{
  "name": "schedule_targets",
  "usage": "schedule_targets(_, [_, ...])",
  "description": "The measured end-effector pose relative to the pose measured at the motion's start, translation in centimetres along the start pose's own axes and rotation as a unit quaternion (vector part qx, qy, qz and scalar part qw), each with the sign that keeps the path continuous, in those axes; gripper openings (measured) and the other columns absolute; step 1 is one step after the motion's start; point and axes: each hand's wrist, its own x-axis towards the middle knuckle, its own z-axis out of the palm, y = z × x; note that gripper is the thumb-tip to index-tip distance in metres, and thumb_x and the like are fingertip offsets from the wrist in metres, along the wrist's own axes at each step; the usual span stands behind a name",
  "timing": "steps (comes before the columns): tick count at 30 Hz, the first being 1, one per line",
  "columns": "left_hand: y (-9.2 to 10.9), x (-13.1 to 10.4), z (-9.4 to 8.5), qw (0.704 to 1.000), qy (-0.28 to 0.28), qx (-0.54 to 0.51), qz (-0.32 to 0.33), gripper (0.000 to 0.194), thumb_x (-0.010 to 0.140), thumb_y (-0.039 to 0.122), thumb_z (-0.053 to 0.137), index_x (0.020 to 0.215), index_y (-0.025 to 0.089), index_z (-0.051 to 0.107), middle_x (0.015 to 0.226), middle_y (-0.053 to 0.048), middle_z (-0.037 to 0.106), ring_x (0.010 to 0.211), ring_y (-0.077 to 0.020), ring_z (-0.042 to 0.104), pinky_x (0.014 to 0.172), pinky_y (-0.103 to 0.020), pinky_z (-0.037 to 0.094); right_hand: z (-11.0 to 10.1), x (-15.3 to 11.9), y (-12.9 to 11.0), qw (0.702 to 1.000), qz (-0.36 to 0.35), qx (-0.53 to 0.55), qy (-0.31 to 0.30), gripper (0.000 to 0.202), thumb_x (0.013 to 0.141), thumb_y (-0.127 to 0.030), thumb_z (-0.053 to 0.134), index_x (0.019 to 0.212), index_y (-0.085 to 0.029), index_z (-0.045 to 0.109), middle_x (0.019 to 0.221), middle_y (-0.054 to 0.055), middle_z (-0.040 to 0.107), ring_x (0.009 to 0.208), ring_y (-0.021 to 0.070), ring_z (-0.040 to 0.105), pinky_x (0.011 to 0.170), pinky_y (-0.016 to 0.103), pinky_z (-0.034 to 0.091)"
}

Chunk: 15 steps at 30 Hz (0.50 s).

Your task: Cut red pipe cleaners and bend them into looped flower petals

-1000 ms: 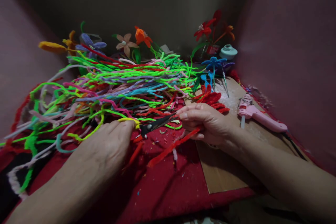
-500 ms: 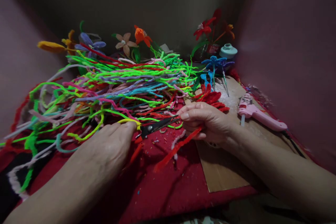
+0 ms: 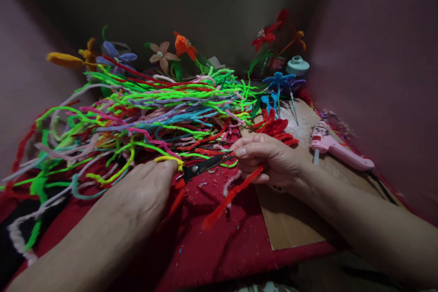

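My left hand (image 3: 147,191) is closed around the yellow handle of a pair of scissors (image 3: 198,169), whose dark blades point right toward my other fingers. In a pinch, my right hand (image 3: 260,157) grips a red pipe cleaner (image 3: 232,196) that hangs down to the left, its lower end blurred. The blade tips reach the right fingertips; whether they touch cannot be made out. A second red strip (image 3: 177,201) hangs beneath the left hand. Red looped petals (image 3: 275,127) lie just behind my right hand.
A large heap of coloured pipe cleaners (image 3: 178,105) spreads across the red cloth (image 3: 212,251). To the right, a pink glue gun (image 3: 337,148) lies on a brown board (image 3: 290,223). Finished flowers, including an orange one (image 3: 185,45), stand behind, near a pale blue bottle (image 3: 298,66).
Both hands stay almost in place. The scissor blades look slightly closer together, and the red pipe cleaner's hanging end has shifted a little.
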Motion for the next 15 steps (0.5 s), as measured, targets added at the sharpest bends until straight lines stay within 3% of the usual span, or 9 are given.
schedule_targets(4, [-0.20, 0.44, -0.35, 0.998, 0.054, 0.008, 0.030, 0.034, 0.078, 0.013, 0.021, 0.079, 0.017, 0.054, 0.071, -0.012, 0.061, 0.059, -0.0211, 0.057, 0.054, -0.034, 0.049, -0.01, -0.11, -0.17, 1.000, 0.009, -0.006, -0.010, 0.015, 0.073, -0.018, 0.063, 0.063, -0.015, 0.052, 0.047, -0.010, 0.021, 0.039, 0.0031, 0.013, 0.031, 0.013, 0.020])
schedule_targets(11, [-0.27, 0.22, -0.30, 1.000, -0.005, -0.020, -0.003, 0.032, 0.079, 0.011, 0.022, 0.076, 0.017, 0.054, 0.073, -0.010, 0.060, 0.057, -0.0199, 0.053, 0.055, -0.035, 0.048, -0.14, -0.06, -0.24, 0.999, 0.024, -0.009, -0.024, 0.022, 0.073, -0.019, 0.063, 0.059, -0.015, 0.048, 0.047, -0.010, 0.020, 0.039, 0.0028, 0.012, 0.030, 0.012, 0.020])
schedule_targets(15, [-0.14, -0.03, -0.09, 1.000, 0.009, -0.016, 0.021, 0.024, 0.078, 0.009, 0.031, 0.087, 0.015, 0.053, 0.080, -0.009, 0.058, 0.068, -0.0206, 0.053, 0.062, -0.035, 0.047, -0.02, -0.01, -0.31, 0.999, 0.032, -0.002, -0.006, 0.022, 0.073, -0.018, 0.062, 0.057, -0.015, 0.047, 0.047, -0.010, 0.020, 0.039, 0.0028, 0.013, 0.029, 0.013, 0.021])
